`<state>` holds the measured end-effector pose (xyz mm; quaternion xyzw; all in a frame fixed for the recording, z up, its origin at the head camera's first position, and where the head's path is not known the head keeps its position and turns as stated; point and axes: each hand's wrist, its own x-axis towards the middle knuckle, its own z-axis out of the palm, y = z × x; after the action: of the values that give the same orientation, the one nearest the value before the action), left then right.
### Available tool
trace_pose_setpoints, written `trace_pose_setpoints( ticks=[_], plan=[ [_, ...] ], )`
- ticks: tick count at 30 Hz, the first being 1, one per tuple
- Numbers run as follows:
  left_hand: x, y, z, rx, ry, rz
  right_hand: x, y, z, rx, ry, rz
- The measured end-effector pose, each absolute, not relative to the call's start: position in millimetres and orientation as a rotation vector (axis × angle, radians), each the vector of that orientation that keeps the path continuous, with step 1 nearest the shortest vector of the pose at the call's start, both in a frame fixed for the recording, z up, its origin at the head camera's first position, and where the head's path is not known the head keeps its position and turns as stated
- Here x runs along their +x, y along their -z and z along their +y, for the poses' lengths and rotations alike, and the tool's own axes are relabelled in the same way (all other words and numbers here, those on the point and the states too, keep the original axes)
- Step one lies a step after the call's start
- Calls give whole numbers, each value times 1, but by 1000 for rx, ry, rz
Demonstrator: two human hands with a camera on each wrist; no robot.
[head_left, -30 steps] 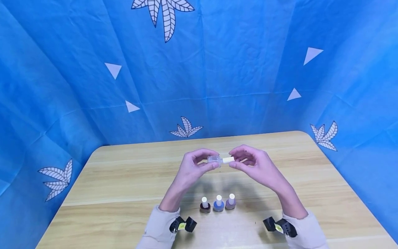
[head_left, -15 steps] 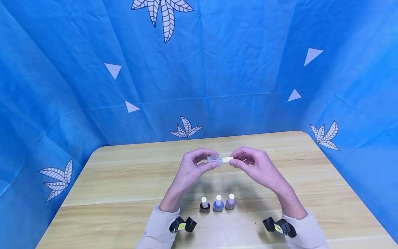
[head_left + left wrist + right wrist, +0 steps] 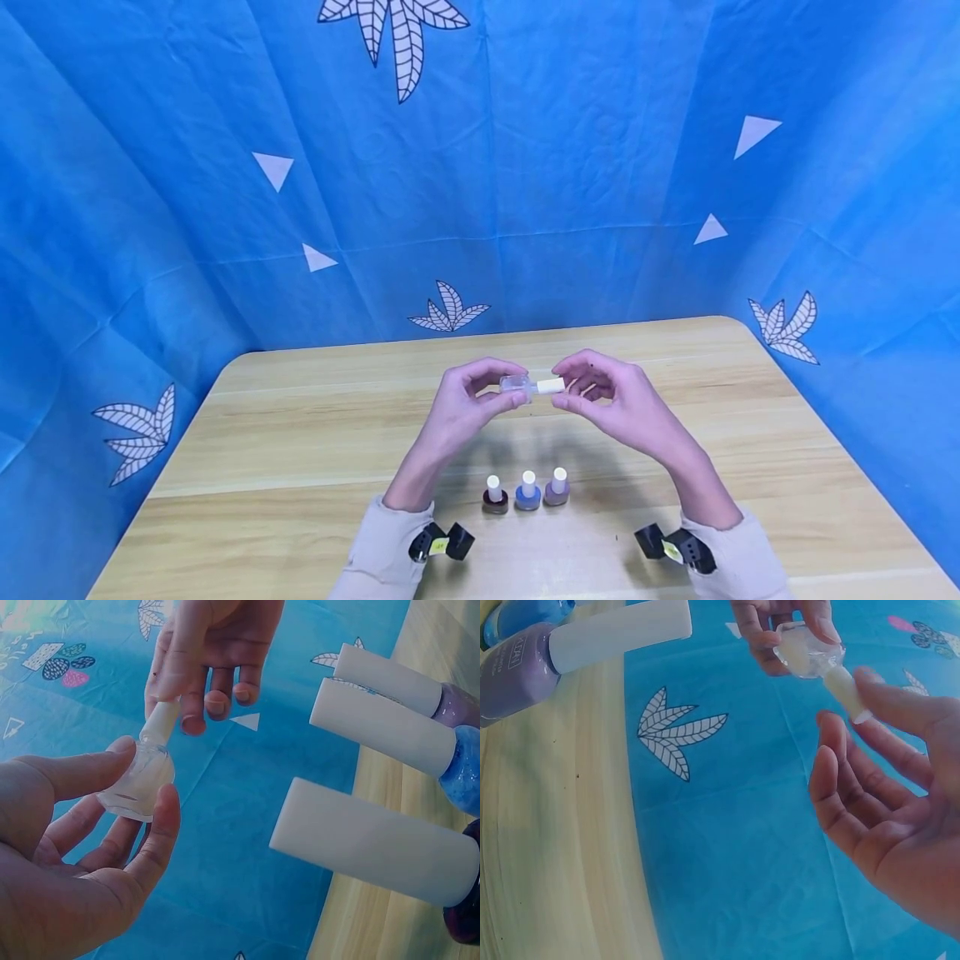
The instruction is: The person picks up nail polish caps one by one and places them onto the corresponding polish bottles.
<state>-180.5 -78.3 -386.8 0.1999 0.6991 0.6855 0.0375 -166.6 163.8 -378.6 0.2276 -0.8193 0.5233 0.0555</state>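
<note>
A clear glass nail polish bottle (image 3: 514, 383) with a white cap (image 3: 551, 386) lies sideways in the air above the table. My left hand (image 3: 472, 396) pinches its glass body between thumb and fingers, as the left wrist view shows. Around the cap, my right hand (image 3: 611, 396) has its thumb and forefinger spread, with small gaps to the cap in the head view. From the right wrist camera, the thumb (image 3: 889, 694) seems beside the cap; whether it touches I cannot tell.
Three nail polish bottles with white caps stand upright in a row nearer my body: a dark one (image 3: 494, 502), a blue one (image 3: 527, 498) and a purple one (image 3: 557, 493). The wooden table (image 3: 300, 433) ends at a blue patterned curtain (image 3: 570, 167).
Half a second ago the right fingers pinched the cap; now they have spread away from it, much as they stood one second ago. The left hand and the bottle have barely moved.
</note>
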Motion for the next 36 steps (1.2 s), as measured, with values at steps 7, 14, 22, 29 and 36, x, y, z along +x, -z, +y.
trace_pose_setpoints(
  ticks=[7, 14, 22, 29, 36],
  plan=[
    [-180, 386, -79, 612, -2097, 2147, -168, 381, 164, 719, -1537, -2484],
    [-180, 386, -79, 613, -2110, 2131, -167, 379, 164, 701, -1540, -2524],
    [-180, 385, -79, 611, -2102, 2134, -167, 378, 164, 693, -1539, -2509],
    [-180, 384, -78, 605, -2095, 2139, -168, 380, 164, 754, -1565, -2477],
    [-180, 384, -78, 604, -2101, 2126, -167, 378, 164, 701, -1548, -2512]
  ],
)
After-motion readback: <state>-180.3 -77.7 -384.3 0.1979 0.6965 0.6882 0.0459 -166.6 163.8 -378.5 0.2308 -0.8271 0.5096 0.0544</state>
